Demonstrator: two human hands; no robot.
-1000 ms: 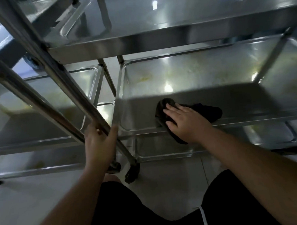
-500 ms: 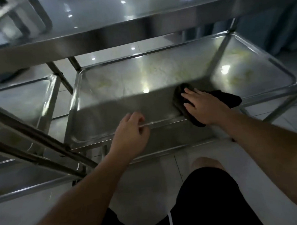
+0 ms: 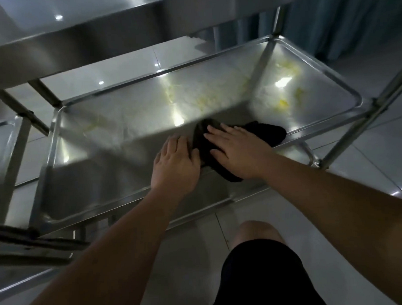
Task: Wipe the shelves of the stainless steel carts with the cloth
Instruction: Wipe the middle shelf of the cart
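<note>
**Cloth soft, shelf slick**

Cart's middle shelf (image 3: 129, 123): rigid steel, yellowish smears at far right. Black cloth (image 3: 267, 133) bunched at near rim, limp, light. Right hand (image 3: 238, 150) flat on it, fingers spread. Left hand (image 3: 175, 167) relaxed beside, touching cloth edge. Best handled under a flat palm.

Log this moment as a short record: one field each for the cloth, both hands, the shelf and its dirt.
cloth: black cloth, lying at the near edge of the middle shelf
right hand: right hand flat on the cloth, fingers straight, pressing it down
left hand: left hand on the shelf beside the cloth, fingers relaxed, touching the cloth's left edge
shelf: steel shelf with raised rim, partly shaded by the shelf above
dirt: yellow stains toward the far right, not under the cloth
</note>
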